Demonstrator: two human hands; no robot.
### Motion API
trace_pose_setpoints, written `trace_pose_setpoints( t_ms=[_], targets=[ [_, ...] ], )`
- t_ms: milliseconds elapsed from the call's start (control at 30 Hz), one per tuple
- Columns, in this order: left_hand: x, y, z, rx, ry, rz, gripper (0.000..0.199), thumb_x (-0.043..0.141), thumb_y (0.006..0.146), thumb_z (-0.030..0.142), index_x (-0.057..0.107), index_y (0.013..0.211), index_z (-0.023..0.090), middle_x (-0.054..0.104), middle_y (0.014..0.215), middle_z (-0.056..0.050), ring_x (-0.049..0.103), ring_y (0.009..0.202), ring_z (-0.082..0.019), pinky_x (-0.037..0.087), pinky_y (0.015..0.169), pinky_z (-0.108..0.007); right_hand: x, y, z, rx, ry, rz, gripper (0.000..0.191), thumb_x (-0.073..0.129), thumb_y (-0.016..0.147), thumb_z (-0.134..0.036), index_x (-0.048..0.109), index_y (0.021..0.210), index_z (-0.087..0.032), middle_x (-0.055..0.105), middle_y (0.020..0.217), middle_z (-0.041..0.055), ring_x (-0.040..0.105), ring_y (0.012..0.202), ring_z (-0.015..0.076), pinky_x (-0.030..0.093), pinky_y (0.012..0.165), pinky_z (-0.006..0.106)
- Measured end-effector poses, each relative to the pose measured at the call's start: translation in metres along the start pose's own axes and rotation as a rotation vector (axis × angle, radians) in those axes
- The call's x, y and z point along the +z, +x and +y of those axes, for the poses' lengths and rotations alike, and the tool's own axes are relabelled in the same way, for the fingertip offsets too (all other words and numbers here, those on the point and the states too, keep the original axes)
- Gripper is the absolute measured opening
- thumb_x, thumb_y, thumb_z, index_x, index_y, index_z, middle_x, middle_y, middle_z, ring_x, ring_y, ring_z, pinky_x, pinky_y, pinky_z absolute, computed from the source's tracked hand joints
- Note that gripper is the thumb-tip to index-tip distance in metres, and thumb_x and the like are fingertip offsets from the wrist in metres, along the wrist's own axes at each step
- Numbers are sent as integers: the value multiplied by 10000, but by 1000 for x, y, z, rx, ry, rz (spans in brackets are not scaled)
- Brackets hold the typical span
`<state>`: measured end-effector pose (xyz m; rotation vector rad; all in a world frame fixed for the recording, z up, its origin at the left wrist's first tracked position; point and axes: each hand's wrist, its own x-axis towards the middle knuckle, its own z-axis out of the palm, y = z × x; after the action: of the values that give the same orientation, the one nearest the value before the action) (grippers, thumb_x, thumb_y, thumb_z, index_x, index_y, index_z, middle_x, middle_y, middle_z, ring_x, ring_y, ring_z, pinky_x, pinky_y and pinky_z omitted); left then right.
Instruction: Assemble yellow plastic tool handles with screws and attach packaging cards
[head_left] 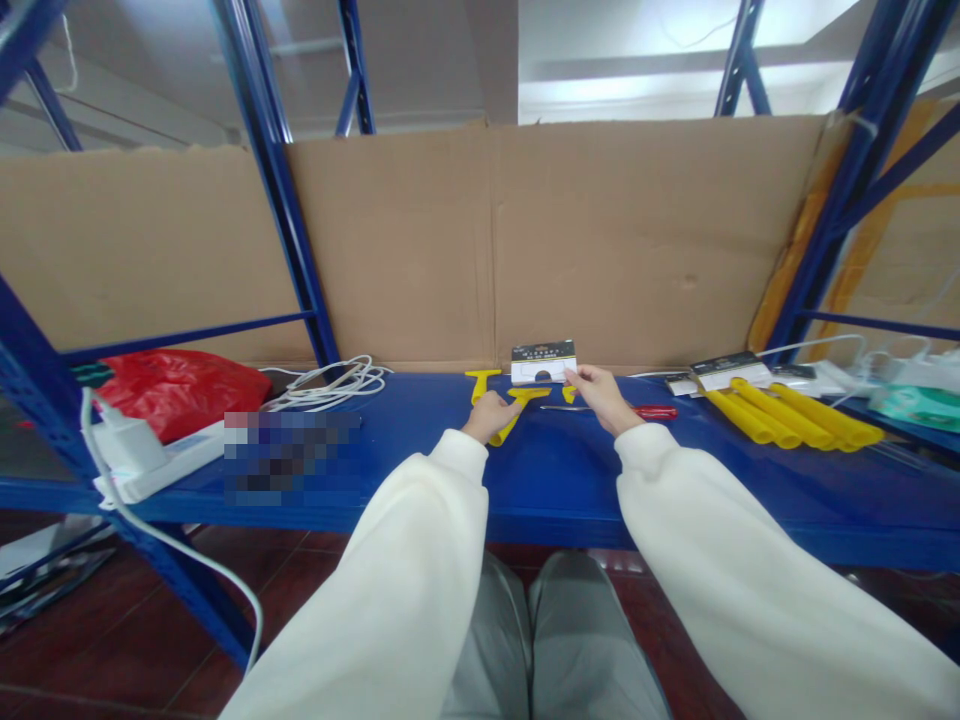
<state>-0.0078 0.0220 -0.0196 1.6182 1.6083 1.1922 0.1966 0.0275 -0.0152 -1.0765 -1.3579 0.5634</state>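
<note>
From afar, I saw the left hand (490, 414) closed around a yellow T-shaped handle (508, 427); the right hand (602, 396) pinched a black-and-white card (543, 363).

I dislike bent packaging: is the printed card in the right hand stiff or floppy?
The card is probably fairly stiff: it looks flat though the right hand pinches it near one corner. It looks thin, so likely light.

From afar, I see loose off-white sleeves (405, 560) gathering into snug cuffs (463, 455) behind both hands (487, 413), grey trousers (592, 630) below.
</note>
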Motion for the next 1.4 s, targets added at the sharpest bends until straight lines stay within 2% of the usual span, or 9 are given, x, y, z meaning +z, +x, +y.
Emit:
trace_pose_setpoints(
  t_ms=[167, 233, 400, 533, 733, 900, 1100, 1300, 1400],
  targets=[
    [-3, -8, 9, -55, -54, -88, 274, 782, 704, 184, 549, 563, 223, 504, 447, 37, 590, 558, -163, 404, 537, -224, -2, 3, 3, -19, -2, 17, 394, 754, 692, -559, 602, 604, -206, 586, 598, -10, 556, 604, 143, 453, 581, 260],
    [-4, -11, 15, -129, -118, -108, 233, 723, 762, 145, 573, 596, 209, 543, 468, 23, 583, 506, -148, 409, 518, -222, -2, 5, 3, -18, 15, 49, 376, 748, 709, -535, 606, 604, -203, 600, 609, -8, 568, 619, 144, 460, 590, 256],
    [-9, -11, 24, -204, -326, 59, 159, 604, 882, 138, 636, 729, 169, 506, 442, 24, 551, 433, -148, 405, 480, -228, 0, 9, 2, 37, 108, 146, 328, 696, 792, -480, 617, 639, -201, 645, 652, 4, 609, 651, 150, 496, 622, 262],
    [-12, -7, 25, -248, -548, 177, 173, 511, 964, 160, 662, 883, 134, 504, 475, 31, 550, 426, -142, 408, 479, -218, 1, 8, 0, 91, 138, 156, 277, 684, 814, -404, 621, 645, -194, 671, 661, 10, 613, 641, 145, 490, 607, 251],
    [-11, -3, 26, -353, -918, 217, 123, 533, 946, 95, 627, 1025, 96, 619, 670, -9, 616, 449, -121, 471, 505, -207, 1, 4, -4, 129, 184, 85, 248, 673, 825, -367, 617, 658, -193, 686, 667, 18, 639, 643, 144, 495, 596, 238],
    [-12, -1, 26, -345, -1106, 222, 242, 520, 930, 60, 610, 1154, 80, 723, 818, -97, 736, 641, -186, 590, 678, -277, 1, 2, -5, 142, 198, 9, 287, 692, 822, -419, 602, 661, -200, 676, 650, 25, 636, 606, 142, 523, 608, 256],
    [-12, 2, 24, -332, -1106, 197, 182, 537, 929, 68, 632, 1081, 96, 724, 801, -86, 761, 781, -204, 607, 771, -305, 2, 0, -5, 122, 195, -59, 338, 732, 803, -485, 599, 676, -200, 676, 631, 35, 643, 600, 149, 528, 628, 271],
    [-11, 5, 20, -330, -1101, 311, 82, 599, 913, 81, 630, 978, 120, 721, 828, -69, 726, 734, -154, 584, 725, -254, 3, -4, -11, 146, 235, -67, 306, 748, 817, -440, 642, 690, -182, 694, 636, 33, 658, 604, 139, 539, 641, 260],
    [-11, 4, 21, -310, -1104, 294, 54, 610, 908, 66, 620, 899, 118, 698, 776, -53, 690, 649, -125, 572, 705, -252, 5, -5, -12, 149, 240, -84, 273, 774, 806, -405, 665, 698, -179, 721, 669, 40, 680, 623, 139, 560, 670, 262]
  ],
)
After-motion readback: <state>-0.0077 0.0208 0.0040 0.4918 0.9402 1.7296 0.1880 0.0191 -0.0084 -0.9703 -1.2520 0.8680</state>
